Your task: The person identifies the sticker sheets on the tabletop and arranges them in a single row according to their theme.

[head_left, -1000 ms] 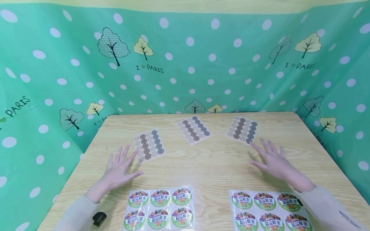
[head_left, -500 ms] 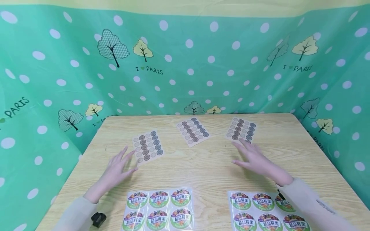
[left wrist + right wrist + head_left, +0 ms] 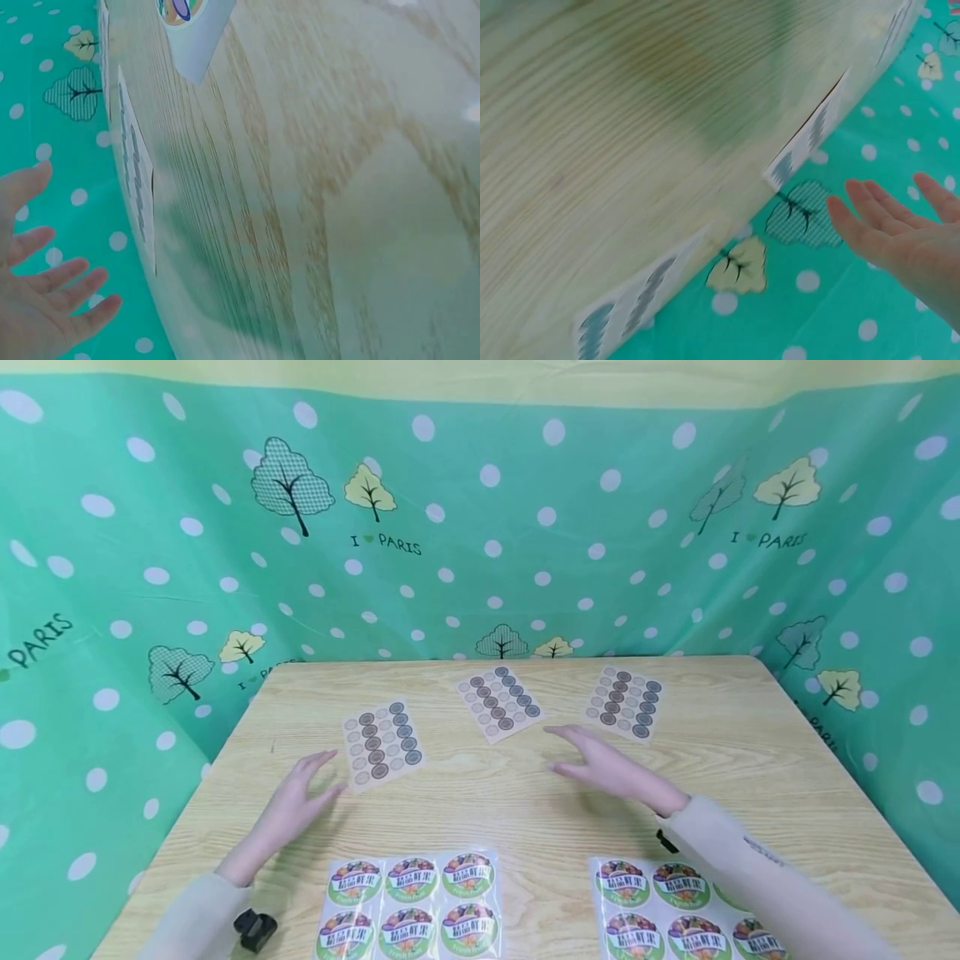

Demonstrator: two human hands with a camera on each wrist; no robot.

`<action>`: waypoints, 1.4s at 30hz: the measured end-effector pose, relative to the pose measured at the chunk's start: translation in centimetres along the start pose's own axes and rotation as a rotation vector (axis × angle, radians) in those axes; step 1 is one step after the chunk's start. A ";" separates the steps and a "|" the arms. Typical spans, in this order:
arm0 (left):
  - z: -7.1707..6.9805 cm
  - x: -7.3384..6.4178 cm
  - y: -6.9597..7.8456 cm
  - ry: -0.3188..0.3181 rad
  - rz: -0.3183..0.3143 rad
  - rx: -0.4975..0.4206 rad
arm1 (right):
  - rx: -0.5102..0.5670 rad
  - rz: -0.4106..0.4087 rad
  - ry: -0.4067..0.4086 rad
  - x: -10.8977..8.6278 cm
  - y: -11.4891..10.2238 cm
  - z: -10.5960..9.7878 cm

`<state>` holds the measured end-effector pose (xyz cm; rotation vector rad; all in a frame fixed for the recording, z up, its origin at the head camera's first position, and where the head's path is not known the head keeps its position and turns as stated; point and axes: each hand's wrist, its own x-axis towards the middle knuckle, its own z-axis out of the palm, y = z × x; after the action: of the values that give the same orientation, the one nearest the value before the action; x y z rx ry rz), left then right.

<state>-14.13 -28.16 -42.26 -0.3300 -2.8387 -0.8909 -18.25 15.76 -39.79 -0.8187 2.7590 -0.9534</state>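
Observation:
Three small sheets of round stickers lie toward the back of the wooden table: a left sticker sheet [image 3: 385, 744], a middle sticker sheet [image 3: 501, 703] and a right sticker sheet [image 3: 622, 702]. My left hand [image 3: 294, 802] hovers beside the left sheet, fingers extended and holding nothing. Over the table just in front of the gap between the middle and right sheets, my right hand [image 3: 603, 767] is stretched out, also holding nothing. In the left wrist view the left hand [image 3: 56, 300] has its fingers spread; the right wrist view shows the right hand [image 3: 907, 229] with relaxed fingers.
Two larger sheets of fruit labels, a left one [image 3: 378, 902] and a right one [image 3: 652, 908], lie near the front edge. My right sleeve [image 3: 757, 877] covers part of the right one. A green dotted curtain [image 3: 480, 527] stands behind the wooden table [image 3: 480, 802].
My right hand has moved left, away from the right sticker sheet toward the middle one. The left hand has drawn slightly back, its fingers closer together. The sheets stay in place.

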 end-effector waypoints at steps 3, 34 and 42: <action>-0.1 0.2 -0.1 0.019 -0.033 -0.042 | 0.061 0.014 -0.023 1.2 -0.5 0.7; 1.0 2.8 -3.2 -0.025 -0.403 -0.482 | 0.725 0.211 -0.273 11.3 -6.0 9.2; 1.3 3.7 -2.7 0.000 -0.438 -0.551 | 0.857 0.267 -0.211 13.2 -6.3 10.6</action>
<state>-18.49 -29.02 -44.02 0.2537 -2.6519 -1.7530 -23.73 -1.05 -43.56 -0.3562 1.8987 -1.6576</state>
